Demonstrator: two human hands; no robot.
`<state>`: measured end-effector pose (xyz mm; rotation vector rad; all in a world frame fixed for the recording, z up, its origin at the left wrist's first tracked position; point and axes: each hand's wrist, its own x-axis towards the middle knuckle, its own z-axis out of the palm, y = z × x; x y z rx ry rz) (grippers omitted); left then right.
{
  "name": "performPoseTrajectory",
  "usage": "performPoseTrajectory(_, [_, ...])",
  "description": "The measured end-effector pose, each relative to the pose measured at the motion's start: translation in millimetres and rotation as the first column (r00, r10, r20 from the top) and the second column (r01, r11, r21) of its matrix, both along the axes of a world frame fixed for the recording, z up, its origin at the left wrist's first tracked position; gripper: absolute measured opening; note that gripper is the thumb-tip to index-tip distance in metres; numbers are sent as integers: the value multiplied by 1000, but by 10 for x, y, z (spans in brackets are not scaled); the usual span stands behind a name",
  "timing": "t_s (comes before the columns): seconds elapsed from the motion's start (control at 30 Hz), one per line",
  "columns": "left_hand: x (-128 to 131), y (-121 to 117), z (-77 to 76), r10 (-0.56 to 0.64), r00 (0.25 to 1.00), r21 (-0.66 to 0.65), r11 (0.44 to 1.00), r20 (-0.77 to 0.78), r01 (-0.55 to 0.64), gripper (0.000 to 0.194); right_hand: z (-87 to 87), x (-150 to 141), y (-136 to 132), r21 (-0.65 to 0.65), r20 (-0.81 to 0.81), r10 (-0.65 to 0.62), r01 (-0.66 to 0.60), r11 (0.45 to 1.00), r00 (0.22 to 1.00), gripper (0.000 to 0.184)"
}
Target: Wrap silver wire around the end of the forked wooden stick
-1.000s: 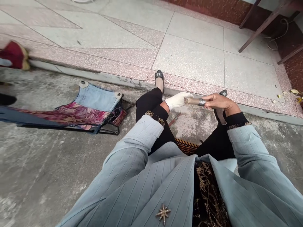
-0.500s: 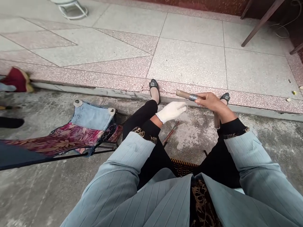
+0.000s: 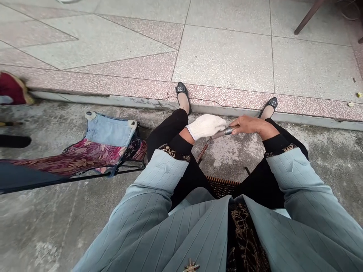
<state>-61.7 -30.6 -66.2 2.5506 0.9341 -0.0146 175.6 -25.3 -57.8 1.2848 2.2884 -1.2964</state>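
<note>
My right hand (image 3: 247, 125), bare, is closed round one end of a short brownish rod (image 3: 218, 134). Grey wire (image 3: 228, 130) is wound in a tight coil about the rod, close by my right fingertips. My left hand (image 3: 208, 126) wears a white knitted glove. Its fingers are curled together just above the rod, beside the coil; whatever they pinch is hidden. The rod's free end points to the left and slopes down below the glove. A thin reddish-brown stick (image 3: 203, 151) shows under the glove, between my knees.
A woven seat edge (image 3: 222, 183) lies beneath me. To the left stands a folding chair (image 3: 110, 132) with denim and floral cloth. Ahead runs a raised terrazzo step (image 3: 136, 88) where my feet rest. Another person's red shoe (image 3: 11, 88) is at far left.
The rod in my right hand has come down and closer to me, tilting lower at its left end. My left glove now overlaps it. The view has tipped downward.
</note>
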Motion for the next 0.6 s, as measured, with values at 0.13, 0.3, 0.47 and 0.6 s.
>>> performPoseTrajectory(0.13, [-75,64,-11,101,968,-226,973,230,-48,36,27,142,24,-155,-272,-21,-23,988,962,44])
performPoseTrajectory(0.3, [-76,136,-210,212,882,-454,891,421,3,38,75,188,-40,-321,-448,-221,74,944,866,61])
performPoseTrajectory(0.47, [33,25,-304,351,845,-585,809,404,-57,34,63,123,-102,-343,-516,-479,341,875,711,54])
performPoseTrajectory(0.6, [66,-61,-246,312,849,-591,806,426,1,35,0,88,-81,-319,-536,-588,500,805,606,53])
